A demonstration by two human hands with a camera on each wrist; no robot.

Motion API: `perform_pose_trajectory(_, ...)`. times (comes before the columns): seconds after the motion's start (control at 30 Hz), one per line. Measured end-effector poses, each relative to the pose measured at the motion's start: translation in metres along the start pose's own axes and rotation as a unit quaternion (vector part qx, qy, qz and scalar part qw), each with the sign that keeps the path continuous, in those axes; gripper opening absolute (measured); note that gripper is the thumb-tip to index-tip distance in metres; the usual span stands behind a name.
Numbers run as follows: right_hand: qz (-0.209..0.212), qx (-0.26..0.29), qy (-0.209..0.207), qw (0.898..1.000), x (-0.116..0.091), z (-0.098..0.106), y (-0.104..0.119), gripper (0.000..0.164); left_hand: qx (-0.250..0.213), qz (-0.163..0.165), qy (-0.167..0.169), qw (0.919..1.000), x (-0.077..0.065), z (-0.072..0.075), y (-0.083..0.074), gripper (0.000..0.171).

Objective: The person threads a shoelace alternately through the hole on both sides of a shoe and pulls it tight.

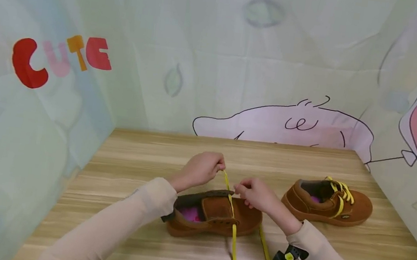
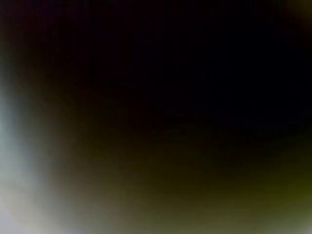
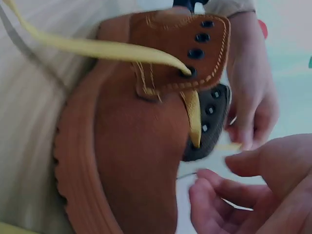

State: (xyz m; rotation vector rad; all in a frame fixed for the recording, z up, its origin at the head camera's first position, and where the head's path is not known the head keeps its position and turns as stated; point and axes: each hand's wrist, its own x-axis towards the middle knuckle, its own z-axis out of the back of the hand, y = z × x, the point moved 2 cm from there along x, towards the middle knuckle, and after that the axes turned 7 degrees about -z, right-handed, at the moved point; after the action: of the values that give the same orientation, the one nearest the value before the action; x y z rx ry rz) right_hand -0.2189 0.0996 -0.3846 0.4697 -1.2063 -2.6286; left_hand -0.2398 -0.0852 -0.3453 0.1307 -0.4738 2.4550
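Observation:
A brown lace-up shoe with a pink insole lies on its sole, toe to the right in the head view. My left hand pinches a yellow shoelace above the far eyelet flap. In the right wrist view the lace enters the lowest eyelet of the near flap, crosses the throat and passes through the far flap. My right hand hovers by that flap, thumb and fingers loosely bent and apart, nothing between them. The left wrist view is dark and blurred.
A second brown shoe, laced in yellow, stands to the right on the wooden table. Another length of yellow lace runs from beside the toe toward the front edge. Printed cloth walls enclose the table's back and sides.

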Motion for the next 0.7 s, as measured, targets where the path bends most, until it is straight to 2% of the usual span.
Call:
perform_pose_trajectory(0.1, 0.042, 0.023, -0.010, 0.999, 0.007, 0.007, 0.006, 0.030, 0.035, 0.001, -0.025, 0.9991, 0.001, 0.015, -0.005, 0.013)
perform_pose_trajectory(0.23, 0.104, 0.052, 0.010, 0.993, 0.014, 0.008, 0.016, 0.028, 0.068, -0.017, -0.026, 0.9972, 0.003, 0.024, -0.017, 0.015)
perform_pose_trajectory(0.37, 0.113, 0.074, 0.012, 0.991, 0.017, 0.005, 0.019, 0.027, 0.066, -0.009, -0.043, 0.9969, -0.001, 0.023, -0.024, 0.016)
perform_pose_trajectory(0.47, 0.100, 0.122, 0.008, 0.987, 0.020, 0.002, 0.017, 0.030, 0.037, 0.001, -0.069, 0.9970, -0.013, 0.021, -0.027, 0.015)
perform_pose_trajectory(0.5, 0.095, 0.139, 0.007, 0.986, 0.021, 0.003, 0.016, 0.032, 0.027, -0.005, -0.069, 0.9973, -0.019, 0.019, -0.030, 0.014)
perform_pose_trajectory(0.57, 0.081, 0.174, 0.001, 0.981, 0.025, 0.006, 0.015, 0.033, 0.013, -0.026, -0.042, 0.9987, -0.032, 0.013, -0.037, 0.014)
perform_pose_trajectory(0.7, 0.066, 0.230, -0.009, 0.971, 0.034, 0.019, 0.020, 0.035, 0.005, -0.068, 0.054, 0.9962, -0.056, -0.005, -0.055, 0.017)
